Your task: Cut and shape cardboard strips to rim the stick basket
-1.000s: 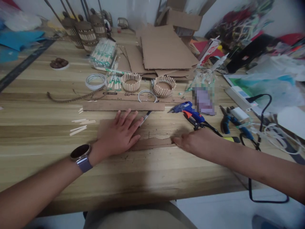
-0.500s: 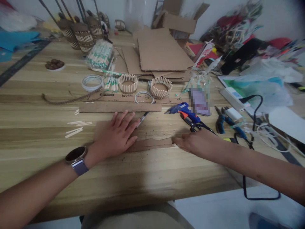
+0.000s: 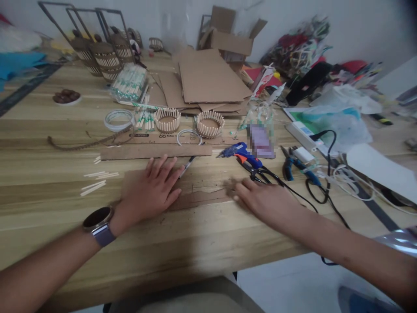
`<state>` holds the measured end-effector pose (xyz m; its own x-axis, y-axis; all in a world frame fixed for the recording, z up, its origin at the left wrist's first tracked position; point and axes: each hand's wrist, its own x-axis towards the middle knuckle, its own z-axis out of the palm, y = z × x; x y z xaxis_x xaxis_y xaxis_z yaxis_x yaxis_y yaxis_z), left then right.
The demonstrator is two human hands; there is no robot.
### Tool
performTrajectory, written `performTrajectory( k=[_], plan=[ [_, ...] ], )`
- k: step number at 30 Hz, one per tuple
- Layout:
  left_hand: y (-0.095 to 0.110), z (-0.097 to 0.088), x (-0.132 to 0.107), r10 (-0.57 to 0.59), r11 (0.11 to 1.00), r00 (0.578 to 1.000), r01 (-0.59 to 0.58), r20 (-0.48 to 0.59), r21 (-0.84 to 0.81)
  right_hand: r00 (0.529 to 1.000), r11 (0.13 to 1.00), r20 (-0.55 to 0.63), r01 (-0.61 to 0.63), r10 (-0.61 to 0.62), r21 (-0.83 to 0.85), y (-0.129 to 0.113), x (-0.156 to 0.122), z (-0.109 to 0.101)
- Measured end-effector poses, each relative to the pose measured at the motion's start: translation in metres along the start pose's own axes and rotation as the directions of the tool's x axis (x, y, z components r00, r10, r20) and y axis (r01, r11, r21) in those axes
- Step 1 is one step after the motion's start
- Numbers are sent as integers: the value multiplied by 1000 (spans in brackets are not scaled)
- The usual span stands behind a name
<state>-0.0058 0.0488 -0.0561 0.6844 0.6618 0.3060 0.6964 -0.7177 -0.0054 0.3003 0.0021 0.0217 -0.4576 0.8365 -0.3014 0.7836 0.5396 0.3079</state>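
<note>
My left hand [image 3: 150, 188], with a watch on its wrist, lies flat and spread on a brown cardboard strip [image 3: 202, 191] on the wooden table [image 3: 195, 243]. My right hand [image 3: 260, 199] rests at the strip's right end, its fingertips pressed on the cardboard; its fingers are blurred. A blue glue gun [image 3: 239, 153] lies just beyond my right hand. A thin knife or pen [image 3: 187, 164] pokes out past my left fingers. A longer cardboard strip [image 3: 156, 151] lies behind.
Two small stick baskets [image 3: 167, 120] [image 3: 210, 124], tape rolls [image 3: 119, 119], loose sticks [image 3: 94, 180], a rope [image 3: 84, 142], stacked cardboard sheets [image 3: 208, 82], blue pliers [image 3: 295, 167], black cables [image 3: 322, 191] and a dish [image 3: 66, 96] crowd the table. Clutter fills the right side.
The view has shifted, moving everything left and down. My right hand has slid slightly left along the strip's end and flattened. My left hand has stayed put on the cardboard.
</note>
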Motion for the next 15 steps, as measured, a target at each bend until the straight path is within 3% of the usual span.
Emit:
performTrajectory(
  k=[5, 9, 11, 13, 15],
  plan=[
    [0, 2, -1, 0, 1000, 999, 0, -37, -1, 984, 997, -169, -41, 53, 72, -37, 22, 8],
    [0, 3, -2, 9, 999, 998, -7, -61, 39, 972, 990, -221, -44, 73, 133, -46, 31, 13],
    [0, 3, -2, 21, 997, 998, -17, -53, 73, 963, 979, -246, -58, 107, 198, -37, 33, 9],
    [-1, 3, -2, 32, 995, 999, -28, -42, 92, 936, 951, -276, -144, 221, 274, -13, 38, 4],
    [-1, 3, -2, 36, 994, 999, -33, -31, 100, 850, 871, -275, -347, 449, 347, 23, 45, 0]
  ],
)
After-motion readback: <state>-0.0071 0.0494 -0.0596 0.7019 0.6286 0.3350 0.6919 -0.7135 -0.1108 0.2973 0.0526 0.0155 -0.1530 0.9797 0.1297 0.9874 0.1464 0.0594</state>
